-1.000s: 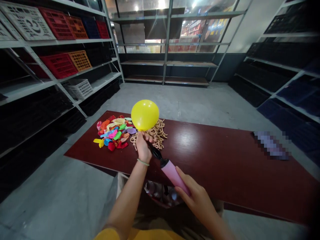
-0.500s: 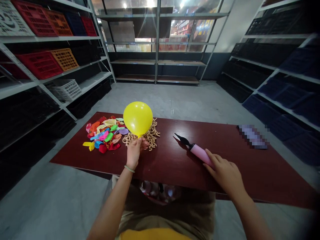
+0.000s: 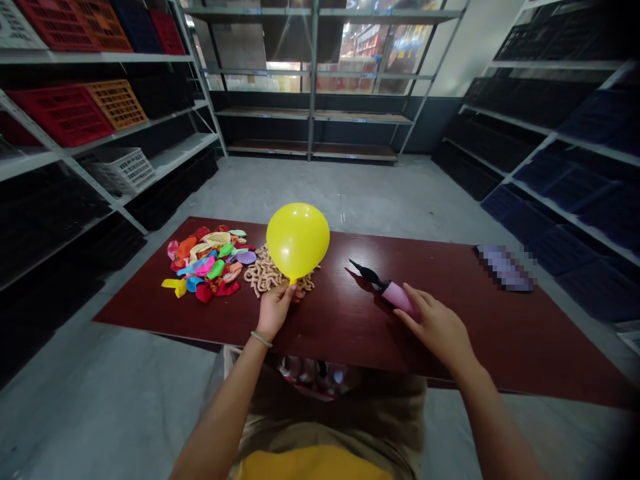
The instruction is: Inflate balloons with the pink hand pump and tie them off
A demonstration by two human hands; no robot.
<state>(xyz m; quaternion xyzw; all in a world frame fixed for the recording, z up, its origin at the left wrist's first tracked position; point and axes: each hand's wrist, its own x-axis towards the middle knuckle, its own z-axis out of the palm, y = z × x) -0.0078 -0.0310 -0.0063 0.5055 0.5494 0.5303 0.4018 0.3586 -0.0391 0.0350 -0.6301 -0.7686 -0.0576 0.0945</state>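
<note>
An inflated yellow balloon (image 3: 298, 239) stands upright above my left hand (image 3: 276, 310), whose fingers pinch its neck. My right hand (image 3: 437, 327) is wrapped round the pink body of a hand pump (image 3: 399, 298); the pump's black nozzle points to the upper left, towards the balloon but apart from it. Behind the balloon lies a pile of beige curled pieces (image 3: 261, 271), partly hidden by it. Left of that pile are many uninflated balloons (image 3: 216, 269) in mixed colours.
The dark red table (image 3: 330, 333) spans the view. A blurred purple item (image 3: 504, 268) lies at its right end. Shelves with crates (image 3: 60, 113) stand at the left, more shelving (image 3: 360, 117) at the back and right. A bag (image 3: 315, 377) shows below the table's front edge.
My left hand has moved right with the yellow balloon, uncovering more of the beige pile. My right hand has shifted slightly left and forward along the pump.
</note>
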